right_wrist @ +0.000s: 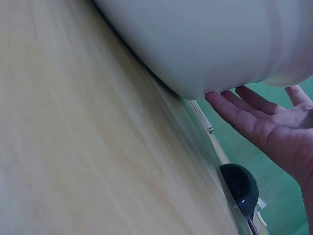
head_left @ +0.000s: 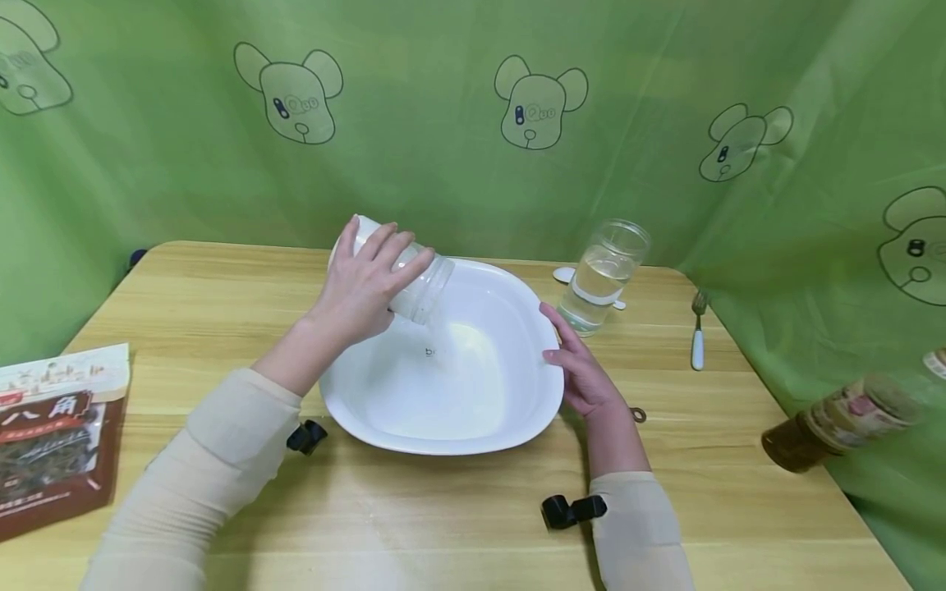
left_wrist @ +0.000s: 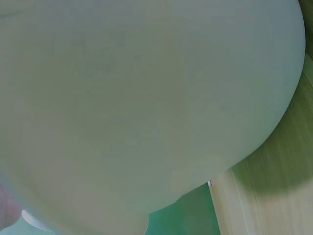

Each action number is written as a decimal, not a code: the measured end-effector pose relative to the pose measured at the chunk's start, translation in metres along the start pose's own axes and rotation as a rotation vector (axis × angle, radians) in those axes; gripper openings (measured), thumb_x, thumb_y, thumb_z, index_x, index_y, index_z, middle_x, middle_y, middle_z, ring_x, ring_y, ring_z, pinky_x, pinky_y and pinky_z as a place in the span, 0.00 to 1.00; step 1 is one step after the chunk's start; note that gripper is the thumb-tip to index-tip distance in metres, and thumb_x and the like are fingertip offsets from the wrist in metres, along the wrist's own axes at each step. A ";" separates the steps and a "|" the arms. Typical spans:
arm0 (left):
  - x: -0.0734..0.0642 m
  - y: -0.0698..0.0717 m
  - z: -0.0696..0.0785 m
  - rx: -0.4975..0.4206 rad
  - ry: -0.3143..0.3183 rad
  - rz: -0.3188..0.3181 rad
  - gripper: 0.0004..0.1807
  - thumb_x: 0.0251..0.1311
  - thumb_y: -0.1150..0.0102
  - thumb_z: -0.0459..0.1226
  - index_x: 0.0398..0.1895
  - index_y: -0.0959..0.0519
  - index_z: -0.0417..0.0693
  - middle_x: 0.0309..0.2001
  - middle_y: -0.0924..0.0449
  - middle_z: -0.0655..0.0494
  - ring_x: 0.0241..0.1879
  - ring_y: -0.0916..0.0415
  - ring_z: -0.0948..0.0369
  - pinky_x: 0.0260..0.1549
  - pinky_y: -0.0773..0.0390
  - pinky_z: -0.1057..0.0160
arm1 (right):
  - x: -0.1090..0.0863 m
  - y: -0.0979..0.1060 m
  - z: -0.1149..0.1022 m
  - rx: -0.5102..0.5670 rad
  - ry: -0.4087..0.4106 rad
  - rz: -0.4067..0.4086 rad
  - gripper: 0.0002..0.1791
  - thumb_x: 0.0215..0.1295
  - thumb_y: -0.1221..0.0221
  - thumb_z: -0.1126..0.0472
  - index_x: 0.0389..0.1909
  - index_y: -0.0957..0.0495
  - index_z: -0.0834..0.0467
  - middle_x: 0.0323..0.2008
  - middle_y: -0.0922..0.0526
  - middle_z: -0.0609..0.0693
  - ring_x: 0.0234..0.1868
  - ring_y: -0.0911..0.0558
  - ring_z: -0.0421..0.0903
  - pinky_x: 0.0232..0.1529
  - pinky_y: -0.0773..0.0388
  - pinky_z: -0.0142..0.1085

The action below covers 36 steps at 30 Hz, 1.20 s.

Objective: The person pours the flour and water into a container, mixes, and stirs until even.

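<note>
My left hand (head_left: 362,283) grips a clear jar (head_left: 424,287) with white contents. The jar is tilted, its mouth low over the inside of a white basin (head_left: 443,402). A faint white stream falls from the mouth into the basin. With my right hand (head_left: 587,377) I hold the basin's right rim; in the right wrist view the fingers (right_wrist: 234,110) touch its outer wall from below. The basin's outer wall (left_wrist: 156,98) fills most of the left wrist view.
Behind my right hand stands a glass of clear liquid (head_left: 599,283), a white spoon (head_left: 565,274) behind it. Further right are a fork (head_left: 698,336) and a bottle with brown contents (head_left: 835,423). A dark ladle (right_wrist: 240,186) lies near the right hand. A star anise bag (head_left: 59,435) lies left.
</note>
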State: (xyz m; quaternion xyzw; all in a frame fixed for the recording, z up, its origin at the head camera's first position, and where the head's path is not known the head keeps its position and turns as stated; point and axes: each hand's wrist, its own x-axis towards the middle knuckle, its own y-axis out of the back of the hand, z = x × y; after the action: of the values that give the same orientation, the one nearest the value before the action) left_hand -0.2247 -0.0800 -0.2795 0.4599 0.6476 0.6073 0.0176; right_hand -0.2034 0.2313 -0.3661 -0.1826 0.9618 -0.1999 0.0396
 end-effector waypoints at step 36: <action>-0.001 0.001 0.001 0.069 -0.035 -0.020 0.39 0.34 0.38 0.29 0.57 0.38 0.54 0.55 0.38 0.44 0.58 0.49 0.46 0.56 0.70 0.43 | 0.001 -0.002 0.000 -0.007 0.009 0.018 0.37 0.55 0.57 0.75 0.65 0.50 0.46 0.54 0.39 0.57 0.39 0.24 0.48 0.32 0.22 0.38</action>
State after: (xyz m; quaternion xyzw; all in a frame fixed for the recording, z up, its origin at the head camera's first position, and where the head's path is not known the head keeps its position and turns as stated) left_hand -0.2228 -0.0802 -0.2791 0.4642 0.6723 0.5764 0.0195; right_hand -0.2033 0.2295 -0.3659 -0.1733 0.9643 -0.1971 0.0365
